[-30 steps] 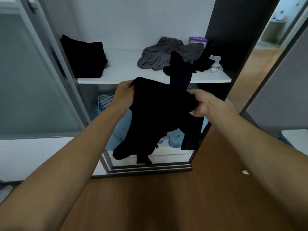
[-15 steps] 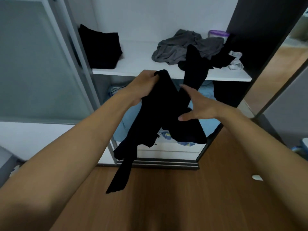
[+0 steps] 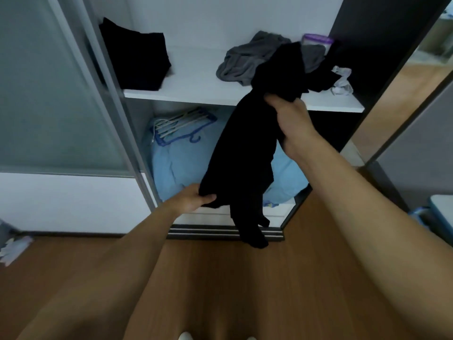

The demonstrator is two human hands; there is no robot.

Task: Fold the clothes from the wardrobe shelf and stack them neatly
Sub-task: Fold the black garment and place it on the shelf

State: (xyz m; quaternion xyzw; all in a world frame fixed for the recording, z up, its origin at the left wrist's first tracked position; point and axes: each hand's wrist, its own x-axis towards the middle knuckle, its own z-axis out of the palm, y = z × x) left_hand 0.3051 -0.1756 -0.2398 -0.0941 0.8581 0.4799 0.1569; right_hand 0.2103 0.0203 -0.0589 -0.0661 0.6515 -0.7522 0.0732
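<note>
Left hand (image 3: 193, 201), lower centre: thumb and fingers pinch the bottom edge of the black garment (image 3: 245, 148). Cloth hangs limp mid-frame between the two hands. Judged light, soft, no stiffness; best held at edges or corners. Right hand (image 3: 291, 119) above, fingers clenched round the bunched top, at the shelf (image 3: 196, 93) edge. Beyond: folded black stack (image 3: 137, 57) upper left, grey heap (image 3: 247, 62) upper centre.

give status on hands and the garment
Right hand grips black garment up top; left hand pinches its lower edge. Hangs unfolded between them. Nothing blocking.
</note>
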